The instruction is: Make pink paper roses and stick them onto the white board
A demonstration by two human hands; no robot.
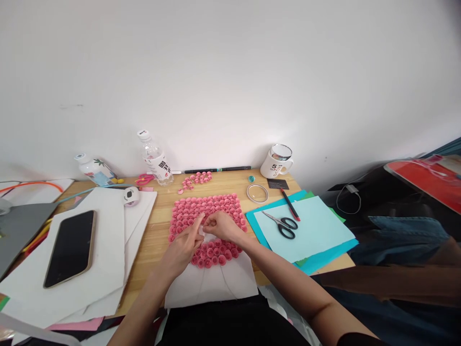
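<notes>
A white paper sheet (212,286) lies before me, its upper part covered with rows of small pink paper roses (208,254). A bare white patch shows among the roses, under my hands. My left hand (185,242) rests at the left of this patch, index finger stretched out to the roses and the fingers partly apart. Over the patch's upper edge, my right hand (220,226) has its thumb and fingers pinched together; what is between them is hidden. Loose pink paper roses (196,180) lie beyond the sheet.
Right: scissors (281,223) and a red-black pen (290,205) on pale blue paper (313,235); a tape roll (257,193) and mug (276,163) behind. Left: a phone (71,247) on white boards (104,269), a tape dispenser (131,196), a water bottle (156,161).
</notes>
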